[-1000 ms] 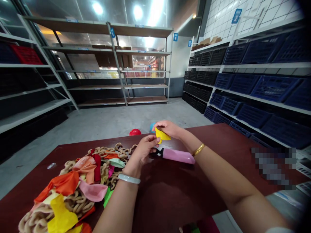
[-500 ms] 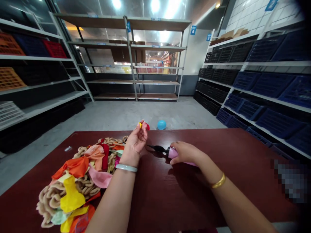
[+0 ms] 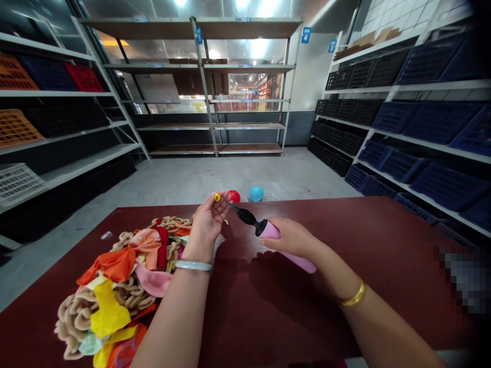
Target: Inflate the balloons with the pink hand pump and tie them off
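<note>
My left hand (image 3: 207, 222) pinches the neck of a yellow balloon (image 3: 217, 197), held up above the dark red table (image 3: 268, 306). Most of the balloon is hidden behind my fingers. My right hand (image 3: 293, 239) grips a pink hand pump (image 3: 297, 259) and has it lifted off the table, tilted. Its black nozzle (image 3: 241, 214) points up and left, with the tip just short of the balloon's neck.
A heap of loose balloons and beige chain links (image 3: 115, 291) lies at the table's left. A red balloon (image 3: 234, 196) and a blue balloon (image 3: 256, 193) rest on the floor beyond the far edge. Shelving racks with crates line both sides.
My right hand let go of the yellow balloon, took the pink pump off the table and raised its nozzle toward the balloon's neck. My left hand kept the balloon and lifted it.
</note>
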`<state>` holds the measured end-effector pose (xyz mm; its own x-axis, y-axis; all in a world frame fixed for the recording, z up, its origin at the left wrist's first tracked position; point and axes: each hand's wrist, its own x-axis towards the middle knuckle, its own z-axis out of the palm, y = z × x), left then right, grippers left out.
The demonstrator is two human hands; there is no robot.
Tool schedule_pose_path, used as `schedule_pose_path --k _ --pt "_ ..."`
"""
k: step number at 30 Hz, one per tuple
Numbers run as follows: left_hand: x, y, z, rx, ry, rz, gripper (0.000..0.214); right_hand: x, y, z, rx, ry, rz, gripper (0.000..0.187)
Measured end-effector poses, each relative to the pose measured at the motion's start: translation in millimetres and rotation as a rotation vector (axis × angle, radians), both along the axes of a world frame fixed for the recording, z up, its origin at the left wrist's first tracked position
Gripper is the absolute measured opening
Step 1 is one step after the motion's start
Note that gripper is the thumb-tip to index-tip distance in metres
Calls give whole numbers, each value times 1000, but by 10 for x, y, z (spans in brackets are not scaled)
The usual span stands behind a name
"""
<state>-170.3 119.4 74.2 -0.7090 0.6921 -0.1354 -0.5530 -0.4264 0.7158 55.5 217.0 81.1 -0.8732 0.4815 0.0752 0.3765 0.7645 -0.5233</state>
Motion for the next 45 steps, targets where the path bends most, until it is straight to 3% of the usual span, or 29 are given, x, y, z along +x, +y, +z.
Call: schedule_pose_path --k 12,20,25,32,45 --pt "250 78 -16 13 245 -123 26 -34 14 -61 -82 39 -45 34" --pt "307 83 2 35 283 -143 27 -89 -45 -131 -287 128 12 35" --pt "379 76 32 77 266 -172 23 -108 -110 -115 -434 230 12 31" --pt "410 55 100 92 242 -136 29 -145 -132 -139 -385 274 -31 31" --pt "365 31 117 111 140 -149 20 -156 -169 -175 -565 316 11 30"
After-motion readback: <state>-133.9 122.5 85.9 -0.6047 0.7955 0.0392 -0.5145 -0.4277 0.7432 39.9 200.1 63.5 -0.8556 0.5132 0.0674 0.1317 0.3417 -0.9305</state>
